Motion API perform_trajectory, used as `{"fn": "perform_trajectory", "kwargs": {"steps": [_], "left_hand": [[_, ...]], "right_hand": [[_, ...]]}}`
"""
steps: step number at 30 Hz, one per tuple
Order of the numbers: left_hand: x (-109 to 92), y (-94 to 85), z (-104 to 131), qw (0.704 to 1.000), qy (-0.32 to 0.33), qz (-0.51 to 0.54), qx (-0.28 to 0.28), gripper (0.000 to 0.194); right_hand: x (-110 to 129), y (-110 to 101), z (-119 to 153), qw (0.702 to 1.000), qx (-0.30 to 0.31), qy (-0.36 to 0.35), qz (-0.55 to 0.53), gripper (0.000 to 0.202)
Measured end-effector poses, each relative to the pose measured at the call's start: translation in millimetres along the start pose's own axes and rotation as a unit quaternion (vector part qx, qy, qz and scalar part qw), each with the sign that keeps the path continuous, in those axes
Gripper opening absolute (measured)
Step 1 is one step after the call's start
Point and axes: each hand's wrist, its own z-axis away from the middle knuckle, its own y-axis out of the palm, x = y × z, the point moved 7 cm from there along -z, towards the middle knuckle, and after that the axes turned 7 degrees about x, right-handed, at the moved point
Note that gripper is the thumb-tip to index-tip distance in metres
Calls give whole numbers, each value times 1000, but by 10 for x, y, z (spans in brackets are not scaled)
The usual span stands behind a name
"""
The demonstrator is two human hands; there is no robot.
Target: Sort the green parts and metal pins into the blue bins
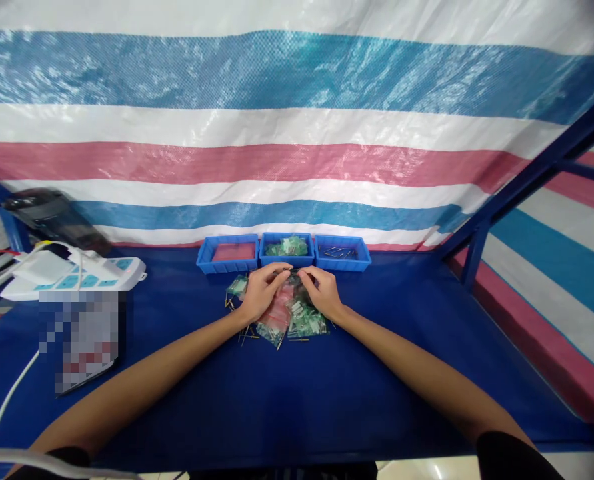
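My left hand (265,291) and my right hand (321,291) are close together above a pile on the blue table. Their fingers are closed near each other around something small and dark, too small to name. Beneath and between them lie a pink bag (277,312), green bags with small parts (307,319) and several thin metal pieces (248,335). Just beyond stand three blue bins in a row: the left bin (228,266) holds something pink, the middle bin (287,261) green bags, and the right bin (343,265) a few thin dark pieces.
A white power strip (101,283) with plugs and cables lies at the left, a dark bottle-like object (57,217) behind it. A blurred-out flat device (89,340) rests nearer. Striped sheeting (297,127) hangs behind; a blue frame (507,193) rises at the right.
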Motion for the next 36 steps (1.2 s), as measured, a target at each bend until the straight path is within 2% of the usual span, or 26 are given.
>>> {"fn": "perform_trajectory", "kwargs": {"steps": [8, 15, 23, 31, 36], "left_hand": [[21, 7, 0, 999, -9, 37, 8, 32], [6, 33, -10, 999, -14, 26, 35, 34], [9, 44, -8, 999, -16, 27, 42, 33], [41, 35, -23, 998, -11, 56, 23, 23], [47, 37, -24, 999, -12, 35, 28, 25]], "right_hand": [[-11, 19, 20, 1000, 13, -2, -13, 23], [15, 67, 25, 999, 38, -33, -21, 27], [19, 79, 28, 998, 45, -42, -12, 20], [-52, 1, 47, 999, 7, 10, -48, 24], [-96, -11, 63, 997, -1, 20, -71, 24]]}}
